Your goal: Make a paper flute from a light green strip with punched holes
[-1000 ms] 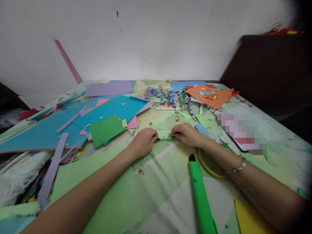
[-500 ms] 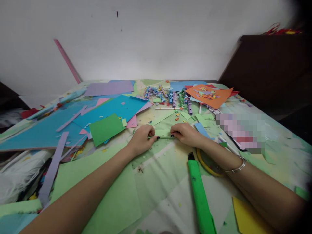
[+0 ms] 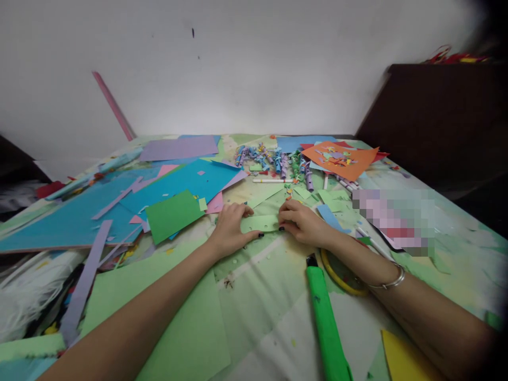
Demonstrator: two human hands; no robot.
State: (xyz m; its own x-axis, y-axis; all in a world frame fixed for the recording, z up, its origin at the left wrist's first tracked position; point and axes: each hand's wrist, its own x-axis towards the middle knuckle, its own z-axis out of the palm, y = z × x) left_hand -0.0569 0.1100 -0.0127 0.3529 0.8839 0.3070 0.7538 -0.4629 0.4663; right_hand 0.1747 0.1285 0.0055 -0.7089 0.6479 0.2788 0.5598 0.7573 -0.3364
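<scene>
We locate the workpiece, a narrow light green paper strip (image 3: 264, 224), at the middle of the table, over the pale green and white patterned table cover (image 3: 273, 312). Small round spots show on its face; we cannot tell whether they are holes.

We find the two hands apart, with the strip spanning the gap between them. The left hand (image 3: 230, 227) is at the strip's left end, its thumb and forefinger spread: thumb tip at the near edge, forefinger near the far edge. The right hand (image 3: 302, 225) has thumb and fingers drawn together, pinching the strip's right end.

Near the right wrist, we identify a flat yellow ring (image 3: 337, 278), partly covered by the forearm. Left of the ring lies a long bright green tool with a black tip (image 3: 327, 317). A light blue paper rectangle (image 3: 328, 214) lies beyond the right hand.

To the left, we note a dark green paper rectangle (image 3: 174, 214) overlapping a bright blue paper sheet (image 3: 186, 182). A large light green paper sheet (image 3: 190, 317) extends beneath the left forearm. Beyond the hands, we see a cluster of rolled paper tubes (image 3: 278, 163).
</scene>
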